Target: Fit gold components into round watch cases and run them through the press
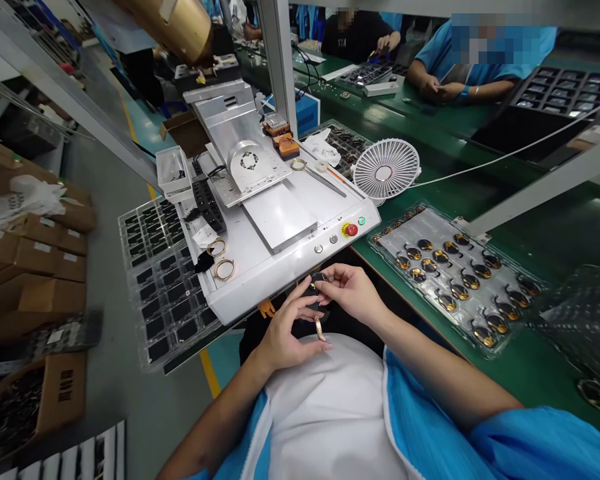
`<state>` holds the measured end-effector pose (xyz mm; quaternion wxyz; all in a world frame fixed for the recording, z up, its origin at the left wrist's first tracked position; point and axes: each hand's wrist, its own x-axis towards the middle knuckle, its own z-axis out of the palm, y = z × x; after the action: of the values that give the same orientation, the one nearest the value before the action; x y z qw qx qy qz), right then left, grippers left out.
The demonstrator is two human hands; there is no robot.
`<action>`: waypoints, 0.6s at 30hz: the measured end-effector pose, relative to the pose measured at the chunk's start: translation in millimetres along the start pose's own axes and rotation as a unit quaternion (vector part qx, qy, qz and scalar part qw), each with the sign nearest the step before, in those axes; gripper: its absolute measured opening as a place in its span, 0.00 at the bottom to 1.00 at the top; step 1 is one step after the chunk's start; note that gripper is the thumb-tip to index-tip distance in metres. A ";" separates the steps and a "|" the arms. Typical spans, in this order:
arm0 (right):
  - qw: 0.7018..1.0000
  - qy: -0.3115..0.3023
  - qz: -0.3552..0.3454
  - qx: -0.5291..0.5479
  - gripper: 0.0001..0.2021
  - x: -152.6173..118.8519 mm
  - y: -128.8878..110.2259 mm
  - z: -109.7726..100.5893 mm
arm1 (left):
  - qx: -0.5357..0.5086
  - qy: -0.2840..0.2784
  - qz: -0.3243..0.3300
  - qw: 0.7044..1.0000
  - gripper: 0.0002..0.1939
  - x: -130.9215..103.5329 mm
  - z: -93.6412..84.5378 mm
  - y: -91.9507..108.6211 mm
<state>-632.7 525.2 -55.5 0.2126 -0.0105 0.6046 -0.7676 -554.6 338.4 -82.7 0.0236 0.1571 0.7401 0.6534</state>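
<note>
Just in front of the white shirt, my left hand [293, 330] holds a gold ring-shaped watch case [319, 328] near its thumb, seen edge-on. Its upper fingers touch a small round black part [320, 277]. My right hand [353, 290] pinches that black part between thumb and fingers. Two more gold rings lie on the white machine's left side, one at the front [225, 269] and one just behind it [216, 247]. The machine's front edge, with its red button [351, 230], lies just beyond my hands.
A clear tray [430, 233] of round black-and-gold parts lies right, below a white fan [386, 170]. Trays of black pieces [173, 277] stand left of the machine. Tweezers [325, 180] lie on it. Metal frame posts rise around. Two people sit across the green table.
</note>
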 end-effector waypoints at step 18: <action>0.993 -0.037 0.064 0.088 0.23 -0.8 0.4 -8.1 | 0.042 -0.050 0.116 0.991 0.53 3.6 -11.7 -7.6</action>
<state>-634.0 532.9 -57.8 0.2833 0.0184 0.5259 -0.8018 -562.4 327.4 -87.8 -0.0223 0.2756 0.7413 0.6116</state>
